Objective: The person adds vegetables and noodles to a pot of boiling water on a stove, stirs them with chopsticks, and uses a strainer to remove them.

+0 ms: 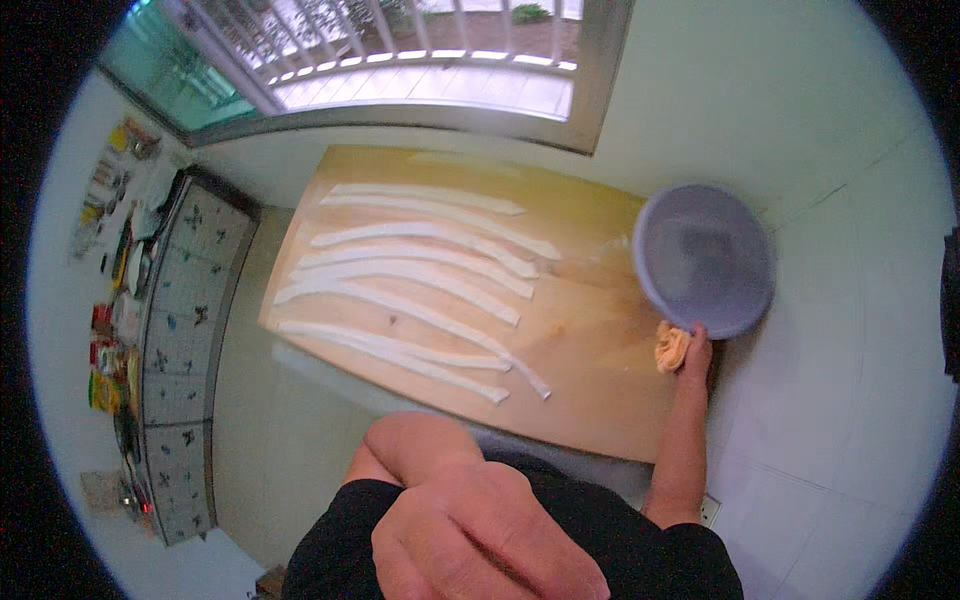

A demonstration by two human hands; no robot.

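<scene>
My right hand (698,355) is stretched to the far right end of the wooden board (592,382). It grips a bunched orange cloth (671,347), and its fingertips meet the lower rim of a round greyish-purple basin (643,277). Close to the camera, my left hand (487,532) is raised with its fingers curled together; its palm side is hidden, so whether it holds anything cannot be seen. Several long pale strips of dough (420,274) lie roughly side by side across the left and middle of the board, one crossing another near their right ends.
A window (420,82) with a railing outside lies beyond the board. Along the left stands a long patterned cabinet (184,360), its top crowded with packets and kitchen items (109,360). A tiled wall (810,360) closes off the right, with a socket (710,511) low down.
</scene>
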